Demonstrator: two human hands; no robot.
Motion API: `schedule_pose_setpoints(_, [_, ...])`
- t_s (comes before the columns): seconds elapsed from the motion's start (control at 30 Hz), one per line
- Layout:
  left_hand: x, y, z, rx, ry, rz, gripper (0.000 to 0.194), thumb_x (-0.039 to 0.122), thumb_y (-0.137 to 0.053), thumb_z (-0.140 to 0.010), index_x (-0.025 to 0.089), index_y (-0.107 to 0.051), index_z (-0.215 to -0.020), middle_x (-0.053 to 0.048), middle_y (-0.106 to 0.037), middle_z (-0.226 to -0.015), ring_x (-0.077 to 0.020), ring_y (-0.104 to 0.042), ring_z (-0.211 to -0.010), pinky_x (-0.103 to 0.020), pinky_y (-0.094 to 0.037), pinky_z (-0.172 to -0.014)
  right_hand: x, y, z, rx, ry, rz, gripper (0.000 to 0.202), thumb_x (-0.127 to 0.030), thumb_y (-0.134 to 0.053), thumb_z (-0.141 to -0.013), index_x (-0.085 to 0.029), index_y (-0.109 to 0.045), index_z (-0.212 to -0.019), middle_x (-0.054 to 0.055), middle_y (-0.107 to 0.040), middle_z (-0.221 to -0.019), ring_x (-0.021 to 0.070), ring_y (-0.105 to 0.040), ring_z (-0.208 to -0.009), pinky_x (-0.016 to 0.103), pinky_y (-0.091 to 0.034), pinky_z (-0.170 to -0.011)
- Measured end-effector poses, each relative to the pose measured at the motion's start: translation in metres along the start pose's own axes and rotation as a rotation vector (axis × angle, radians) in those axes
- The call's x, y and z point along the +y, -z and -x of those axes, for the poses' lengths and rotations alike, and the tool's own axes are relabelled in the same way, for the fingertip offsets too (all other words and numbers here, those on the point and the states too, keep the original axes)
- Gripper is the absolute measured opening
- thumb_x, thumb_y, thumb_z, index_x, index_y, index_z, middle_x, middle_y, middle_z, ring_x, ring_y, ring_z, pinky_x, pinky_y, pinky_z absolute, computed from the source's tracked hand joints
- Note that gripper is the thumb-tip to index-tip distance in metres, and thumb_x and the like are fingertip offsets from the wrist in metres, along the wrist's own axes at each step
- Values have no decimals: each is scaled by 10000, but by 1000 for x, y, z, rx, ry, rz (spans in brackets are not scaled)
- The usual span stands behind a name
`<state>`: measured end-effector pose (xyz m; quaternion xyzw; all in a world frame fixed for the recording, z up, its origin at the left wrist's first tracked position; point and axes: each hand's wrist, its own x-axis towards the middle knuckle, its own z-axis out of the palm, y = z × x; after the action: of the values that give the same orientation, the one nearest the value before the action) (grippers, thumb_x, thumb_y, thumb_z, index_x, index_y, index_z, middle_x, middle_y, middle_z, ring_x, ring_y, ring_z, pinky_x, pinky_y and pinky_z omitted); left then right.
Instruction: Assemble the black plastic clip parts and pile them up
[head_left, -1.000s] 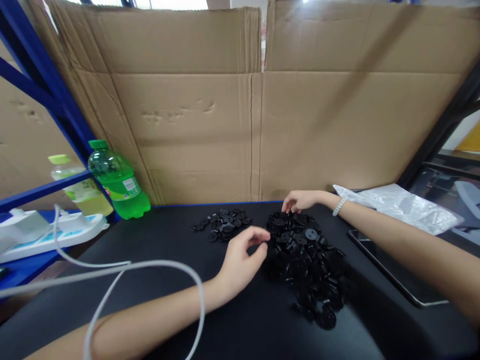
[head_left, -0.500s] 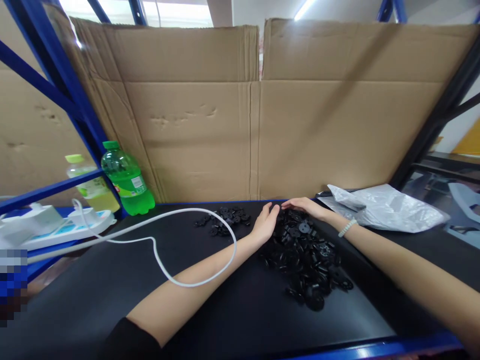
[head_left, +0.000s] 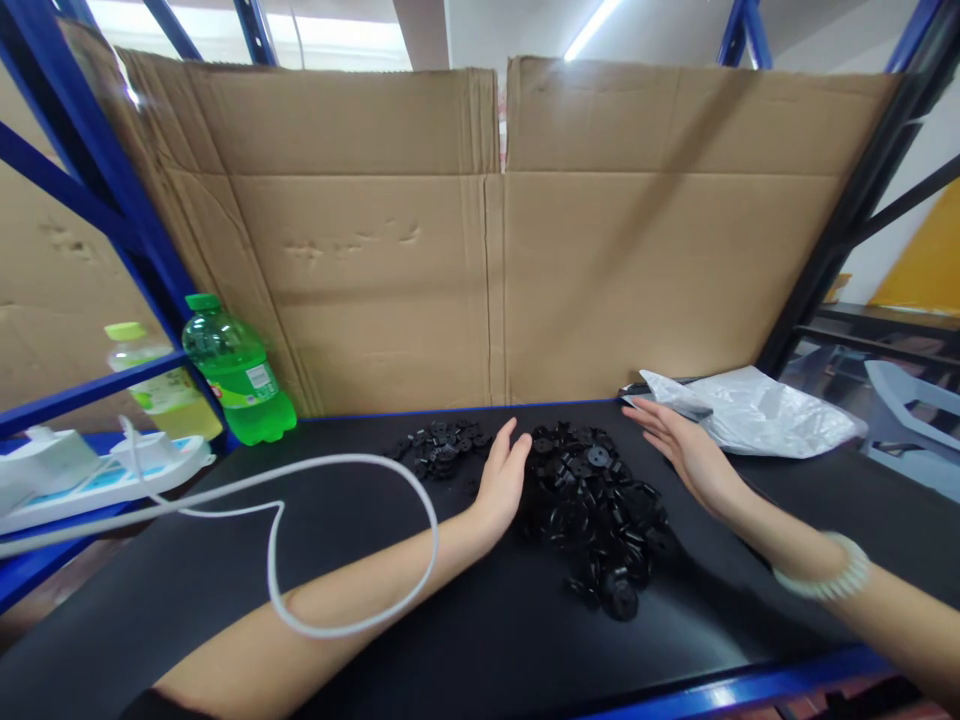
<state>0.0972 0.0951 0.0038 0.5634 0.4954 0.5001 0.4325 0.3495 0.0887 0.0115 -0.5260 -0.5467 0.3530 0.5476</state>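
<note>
A large heap of small black plastic discs and parts (head_left: 592,510) lies on the black tabletop (head_left: 720,610). My left hand (head_left: 504,480) stands on edge along the heap's left side, fingers stretched out and thumb apart, holding nothing. To the right of the heap is my right hand (head_left: 686,455), flat with its fingers extended, apart from the parts and wearing a beaded bracelet (head_left: 832,570) at the wrist. A smaller pile of similar black parts (head_left: 442,448) sits behind and left of my left hand.
A white cable (head_left: 330,630) loops in front of my left forearm. At the left are a green bottle (head_left: 244,370), a yellowish drink bottle (head_left: 169,390) and a power strip (head_left: 112,480). A silvery plastic bag (head_left: 772,412) lies back right, before a cardboard wall (head_left: 390,260).
My right hand has moved away from the heap, to the right and nearer me, opening a gap between the hands. My left hand stays at the heap's left side. The view has shifted slightly.
</note>
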Motion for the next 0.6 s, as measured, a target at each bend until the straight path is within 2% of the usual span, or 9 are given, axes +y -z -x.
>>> schedule_pose_setpoints(0.07, [0,0,23,3,22,-8,458,317,-544,-993,224,-450,-1431,-124,-348,-1579,-346,-362,-1418,-611,-288,-1141,11,1,33,74,-53,12,564,-621,-352,-960,-283,-503,-1385,100,-544,-1461,268,-383,-1429,481,-287,-1186])
schedule_pose_setpoints(0.13, [1,-6,42,-15,53,-23,535,282,-461,-1014,211,-296,-1518,-125,-199,-1650,-305,-175,-1511,-550,-166,-1212,23,-4,56,119,-109,32,659,-692,-387,-887,-289,-496,-1396,102,-550,-1460,301,-396,-1421,496,-288,-1189])
schedule_pose_setpoints(0.27, [3,-28,58,-34,86,-57,627,339,-440,-995,203,-189,-1554,-87,-101,-1677,-240,-24,-1538,-438,-72,-1242,35,-24,70,172,-133,64,755,-722,-391,-848,-251,-453,-1435,96,-499,-1505,301,-401,-1417,482,-239,-1213])
schedule_pose_setpoints(0.43, [5,-44,55,-10,95,-77,612,356,-376,-1002,159,-186,-1549,-110,-66,-1677,-252,-6,-1538,-466,-32,-1236,31,-36,65,198,-98,99,668,-663,-445,-859,-244,-526,-1373,69,-469,-1529,285,-372,-1435,447,-216,-1225])
schedule_pose_setpoints(0.6, [1,-33,52,9,25,-74,567,306,-311,-1008,127,-198,-1535,-136,-136,-1664,-262,-100,-1532,-485,-110,-1235,35,-28,65,216,-81,113,627,-649,-411,-879,-263,-555,-1352,54,-502,-1506,285,-407,-1415,461,-280,-1202])
